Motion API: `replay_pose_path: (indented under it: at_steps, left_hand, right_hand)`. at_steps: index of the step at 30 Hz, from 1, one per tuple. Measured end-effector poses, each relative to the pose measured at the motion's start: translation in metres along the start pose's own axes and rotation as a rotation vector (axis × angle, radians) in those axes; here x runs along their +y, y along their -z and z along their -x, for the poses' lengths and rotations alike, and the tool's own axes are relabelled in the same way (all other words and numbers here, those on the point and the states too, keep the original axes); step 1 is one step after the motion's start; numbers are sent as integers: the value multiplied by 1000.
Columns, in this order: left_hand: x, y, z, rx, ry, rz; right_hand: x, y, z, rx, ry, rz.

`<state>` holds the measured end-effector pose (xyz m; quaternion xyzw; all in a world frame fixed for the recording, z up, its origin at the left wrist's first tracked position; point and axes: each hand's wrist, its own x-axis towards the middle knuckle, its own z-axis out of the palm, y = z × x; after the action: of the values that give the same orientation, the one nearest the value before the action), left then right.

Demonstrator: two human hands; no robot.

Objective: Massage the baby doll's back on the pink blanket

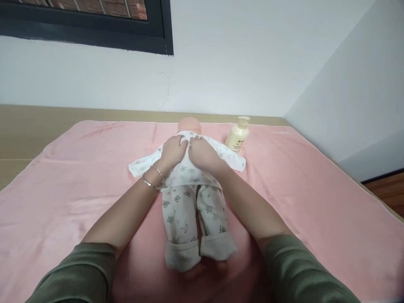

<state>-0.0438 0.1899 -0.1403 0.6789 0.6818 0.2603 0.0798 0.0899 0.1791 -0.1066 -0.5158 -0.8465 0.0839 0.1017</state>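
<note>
A doll (pixel 189 125) lies face down or face up, I cannot tell which, with its head toward the wall. It wears a white printed top (pixel 186 174) with sleeves spread to both sides and matching trousers (pixel 180 214) with turned-up cuffs. On the upper left part of the top rests my left hand (pixel 173 150), a silver bangle at its wrist. My right hand (pixel 202 154) lies on the upper right part, close beside it. Both hands have their fingers bent onto the cloth near the neckline; whether they pinch it is hard to see.
A pale yellow pump bottle (pixel 237 136) stands just beyond the right sleeve. Under everything spreads a pink cloth (pixel 94 185) on a wooden surface (pixel 19 134). Behind is a white wall (pixel 221 63) with a dark window frame (pixel 158 25).
</note>
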Motion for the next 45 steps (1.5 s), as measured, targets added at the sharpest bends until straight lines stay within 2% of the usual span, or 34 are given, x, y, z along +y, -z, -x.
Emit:
replay_pose_path:
  at_steps: [4, 7, 10, 15, 18, 21, 25, 30, 33, 38, 42, 45]
  left_hand:
    - [24, -5, 19, 32, -106, -194]
    - [37, -5, 29, 49, -177, -216]
    - [32, 0, 24, 29, -183, -134]
    - [2, 6, 1, -15, -34, 134]
    - [-6, 4, -4, 26, 1, 213]
    - [1, 1, 1, 28, -40, 87]
    - [22, -1, 18, 36, -112, -129]
    - [32, 1, 29, 33, -162, -137]
    - [24, 3, 20, 24, -141, -61]
    - [4, -2, 1, 47, -94, 96]
    - [-9, -8, -4, 84, -89, 212]
    - [-12, -10, -3, 126, -96, 259]
  right_hand:
    - [33, -3, -19, 58, -87, -162]
    - [42, -5, -24, 67, -97, -178]
    - [28, -2, -15, 52, -99, -111]
    - [-10, 4, 8, -12, -119, 49]
    - [-13, 2, 8, -14, -81, 87]
    - [3, -2, -3, 31, -42, -26]
    - [33, -5, -19, 85, -94, -184]
    - [53, -5, -22, 96, -39, -280]
    - [46, -4, -21, 70, -9, -175]
    - [17, 0, -9, 11, -79, 0]
    - [-4, 2, 3, 3, -68, 85]
    - [-6, 1, 3, 22, -19, 95]
